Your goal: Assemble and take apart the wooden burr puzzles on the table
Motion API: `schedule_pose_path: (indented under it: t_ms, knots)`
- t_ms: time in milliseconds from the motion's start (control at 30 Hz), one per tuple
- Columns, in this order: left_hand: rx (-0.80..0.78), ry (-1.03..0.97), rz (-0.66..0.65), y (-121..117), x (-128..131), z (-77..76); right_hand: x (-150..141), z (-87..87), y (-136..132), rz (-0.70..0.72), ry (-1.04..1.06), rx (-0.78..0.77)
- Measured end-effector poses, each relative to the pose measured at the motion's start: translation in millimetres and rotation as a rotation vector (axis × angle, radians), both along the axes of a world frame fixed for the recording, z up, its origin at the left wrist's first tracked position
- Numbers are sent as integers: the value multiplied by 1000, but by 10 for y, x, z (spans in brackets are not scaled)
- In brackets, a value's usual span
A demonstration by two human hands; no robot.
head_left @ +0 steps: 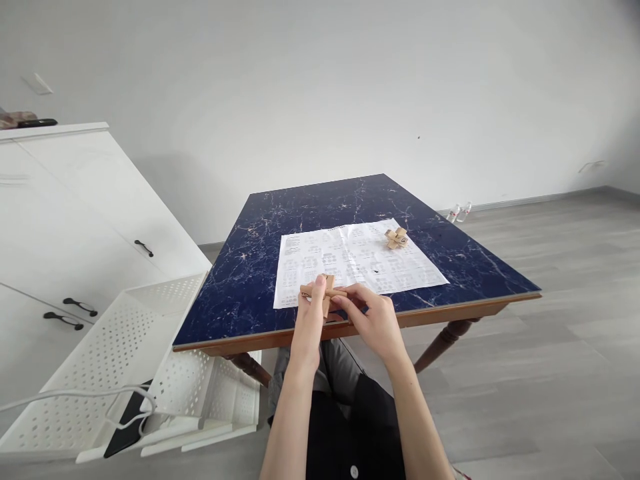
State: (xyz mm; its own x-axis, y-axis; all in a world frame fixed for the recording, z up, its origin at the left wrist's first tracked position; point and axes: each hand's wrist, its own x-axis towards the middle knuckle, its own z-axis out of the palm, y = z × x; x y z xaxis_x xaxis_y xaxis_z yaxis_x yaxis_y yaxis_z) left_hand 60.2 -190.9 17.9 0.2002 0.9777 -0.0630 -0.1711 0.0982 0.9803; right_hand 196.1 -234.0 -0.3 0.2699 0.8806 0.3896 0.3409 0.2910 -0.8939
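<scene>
Above the front edge of the table, both my hands grip a partly assembled wooden burr puzzle (329,285) made of crossed sticks. My left hand (313,307) wraps round its left side, the thumb lying on top. With thumb and fingertips, my right hand (367,310) pinches the end of a stick that sticks out to the right. The puzzle's underside is hidden by my fingers. Farther back, a second wooden burr puzzle (397,239) rests on the right part of a printed instruction sheet (350,257), which lies creased on the table.
The blue marbled table (230,293) has a wooden rim along its front. To the left are white perforated baskets (115,340) with a white cable (75,393), beside a white cabinet (90,207). Plastic bottles (459,213) stand on the floor by the wall.
</scene>
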Motion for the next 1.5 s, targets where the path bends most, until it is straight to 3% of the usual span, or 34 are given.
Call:
schedule_pose_path:
  t_ms: [100, 200, 500, 733, 967, 1100, 1300, 1500]
  knots:
    - [-147, -80, -115, -19, 21, 55, 63, -5, -26, 14, -9, -27]
    - [-195, -211, -120, -34, 61, 85, 98, 10, -61, 5, -16, -23]
    - [-173, -261, -7, -114, 105, 163, 31, 151, -149, -26, -82, 28]
    - [-149, -269, 28, -92, 105, 146, 12, 86, -111, -48, -129, 46]
    - [-178, -262, -82, -85, 16, 175, 3, 144, -130, -4, -35, 26]
    - [-89, -289, -211, -95, -45, 156, 17, 206, -177, 1, 106, 3]
    - [248, -170, -406, -58, -163, 72, 68, 206, -208, 77, 279, -6]
    - [355, -164, -384, -35, -175, 88, 51, 279, -256, 31, 226, 50]
